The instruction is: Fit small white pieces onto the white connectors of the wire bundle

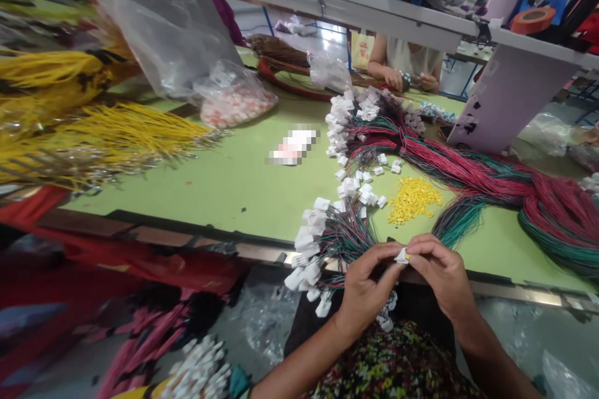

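My left hand (pixel 367 290) pinches a small white plug connector (pixel 401 256) between thumb and fingers, just over the front edge of the bench. At its right side, my right hand (pixel 442 274) pinches a tiny yellow piece (pixel 408 257) against the connector; the fingertips hide most of it. Left of my hands, a bunch of thin dark, green and red wires with white connectors (pixel 309 249) hangs partly over the edge. Beyond my hands lies a pile of small yellow pieces (pixel 414 199). A thicker bundle of red and green wires (pixel 440 165) stretches behind it to the right.
Yellow wires (pixel 140 128) with metal ends lie on the green bench top (pixel 224 190) at left, near a bag of orange-white parts (pixel 238 103). A shelf (pixel 355 9) spans above, on a panel (pixel 515 96). Across the bench sits another person (pixel 412 65).
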`<control>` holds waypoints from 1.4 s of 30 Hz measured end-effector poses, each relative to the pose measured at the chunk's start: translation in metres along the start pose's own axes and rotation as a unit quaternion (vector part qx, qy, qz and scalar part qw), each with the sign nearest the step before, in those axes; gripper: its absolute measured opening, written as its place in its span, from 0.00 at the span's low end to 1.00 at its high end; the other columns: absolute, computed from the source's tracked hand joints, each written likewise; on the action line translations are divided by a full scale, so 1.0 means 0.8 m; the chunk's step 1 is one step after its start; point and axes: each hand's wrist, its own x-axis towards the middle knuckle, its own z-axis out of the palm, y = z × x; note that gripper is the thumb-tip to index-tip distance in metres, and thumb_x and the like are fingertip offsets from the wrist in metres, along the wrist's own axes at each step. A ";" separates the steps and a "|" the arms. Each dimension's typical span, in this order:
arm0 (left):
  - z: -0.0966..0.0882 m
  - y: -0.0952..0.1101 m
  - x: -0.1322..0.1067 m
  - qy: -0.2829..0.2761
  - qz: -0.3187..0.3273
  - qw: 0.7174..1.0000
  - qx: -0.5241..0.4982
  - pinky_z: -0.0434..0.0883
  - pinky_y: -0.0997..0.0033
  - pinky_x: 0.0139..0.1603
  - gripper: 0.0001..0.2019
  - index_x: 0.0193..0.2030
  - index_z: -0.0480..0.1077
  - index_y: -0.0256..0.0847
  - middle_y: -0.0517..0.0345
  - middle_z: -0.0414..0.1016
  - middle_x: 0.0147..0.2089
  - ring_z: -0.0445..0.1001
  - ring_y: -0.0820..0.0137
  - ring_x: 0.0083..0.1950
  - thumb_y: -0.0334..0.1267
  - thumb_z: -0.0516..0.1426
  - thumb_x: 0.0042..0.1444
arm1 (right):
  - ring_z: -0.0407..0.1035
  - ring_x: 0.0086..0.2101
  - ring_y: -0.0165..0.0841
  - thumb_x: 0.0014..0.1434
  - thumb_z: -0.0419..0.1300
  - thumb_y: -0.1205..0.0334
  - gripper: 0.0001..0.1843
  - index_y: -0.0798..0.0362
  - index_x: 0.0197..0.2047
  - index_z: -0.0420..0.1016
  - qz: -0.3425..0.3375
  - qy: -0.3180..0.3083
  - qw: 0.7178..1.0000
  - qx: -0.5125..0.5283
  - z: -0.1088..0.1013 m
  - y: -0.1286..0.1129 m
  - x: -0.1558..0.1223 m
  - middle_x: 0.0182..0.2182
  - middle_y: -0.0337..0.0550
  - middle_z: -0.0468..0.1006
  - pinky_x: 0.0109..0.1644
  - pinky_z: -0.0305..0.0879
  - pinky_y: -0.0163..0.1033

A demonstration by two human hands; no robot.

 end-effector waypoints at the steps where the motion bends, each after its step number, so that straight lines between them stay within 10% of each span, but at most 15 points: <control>1: 0.001 0.000 0.000 0.000 -0.003 1.000 0.000 0.81 0.66 0.47 0.12 0.45 0.79 0.44 0.53 0.86 0.42 0.85 0.65 0.43 0.25 0.63 0.56 | 0.74 0.43 0.34 0.59 0.69 0.61 0.02 0.49 0.35 0.84 0.003 0.004 1.000 0.003 0.000 0.001 0.000 0.38 0.42 0.78 0.50 0.73 0.36; 10: 0.003 0.001 0.002 -0.016 -0.020 0.999 0.025 0.81 0.61 0.47 0.11 0.43 0.82 0.45 0.51 0.87 0.40 0.85 0.61 0.42 0.26 0.64 0.56 | 0.75 0.34 0.33 0.50 0.75 0.53 0.16 0.51 0.37 0.78 0.104 0.000 0.994 0.043 -0.004 -0.003 0.011 0.32 0.40 0.80 0.42 0.76 0.38; 17: -0.002 0.014 0.020 -0.048 -0.034 0.998 0.017 0.80 0.61 0.46 0.11 0.43 0.82 0.44 0.49 0.87 0.41 0.85 0.62 0.41 0.27 0.63 0.56 | 0.73 0.49 0.38 0.64 0.64 0.61 0.08 0.47 0.47 0.79 -0.108 -0.066 0.983 -0.136 -0.003 -0.013 0.010 0.48 0.47 0.76 0.49 0.74 0.41; 22: -0.054 0.030 0.031 -0.008 -0.030 0.998 0.047 0.76 0.58 0.56 0.13 0.45 0.82 0.47 0.51 0.85 0.47 0.81 0.61 0.50 0.29 0.67 0.52 | 0.75 0.43 0.38 0.64 0.62 0.69 0.11 0.47 0.48 0.77 -0.217 -0.083 0.929 -0.288 -0.029 -0.032 -0.009 0.43 0.47 0.77 0.48 0.74 0.44; 25: -0.096 0.035 0.014 0.139 -0.064 0.988 0.030 0.78 0.67 0.46 0.07 0.39 0.82 0.46 0.55 0.84 0.40 0.81 0.66 0.42 0.32 0.66 0.55 | 0.76 0.42 0.39 0.64 0.62 0.69 0.14 0.45 0.52 0.76 -0.215 -0.159 0.894 -0.359 -0.051 -0.035 -0.031 0.42 0.47 0.79 0.46 0.76 0.43; 27: -0.115 0.034 -0.011 0.100 -0.158 0.982 -0.002 0.78 0.72 0.35 0.02 0.36 0.82 0.44 0.56 0.83 0.36 0.79 0.69 0.33 0.36 0.65 0.57 | 0.77 0.40 0.38 0.65 0.61 0.67 0.13 0.45 0.52 0.77 -0.203 -0.197 0.874 -0.395 -0.060 -0.024 -0.046 0.42 0.47 0.80 0.43 0.77 0.42; 31: -0.115 0.017 -0.081 -0.045 -0.380 0.922 -0.063 0.78 0.70 0.36 0.10 0.36 0.83 0.43 0.52 0.85 0.33 0.82 0.65 0.34 0.47 0.67 0.55 | 0.79 0.38 0.38 0.66 0.60 0.65 0.10 0.47 0.50 0.78 -0.190 -0.186 0.860 -0.436 -0.062 0.017 -0.066 0.42 0.47 0.82 0.41 0.78 0.40; 35: -0.089 -0.020 -0.120 0.014 -0.503 0.849 -0.163 0.72 0.55 0.60 0.23 0.47 0.82 0.47 0.47 0.84 0.53 0.80 0.55 0.56 0.55 0.71 0.47 | 0.80 0.40 0.39 0.65 0.61 0.65 0.10 0.47 0.49 0.78 -0.194 -0.137 0.876 -0.420 -0.057 0.040 -0.071 0.42 0.47 0.82 0.42 0.78 0.39; 42: -0.058 -0.057 -0.099 0.067 -0.528 0.750 -0.392 0.70 0.61 0.60 0.23 0.38 0.81 0.45 0.54 0.85 0.45 0.81 0.61 0.51 0.56 0.74 0.39 | 0.79 0.41 0.39 0.65 0.62 0.64 0.09 0.48 0.48 0.77 -0.195 -0.132 0.878 -0.417 -0.060 0.041 -0.072 0.42 0.47 0.81 0.43 0.78 0.38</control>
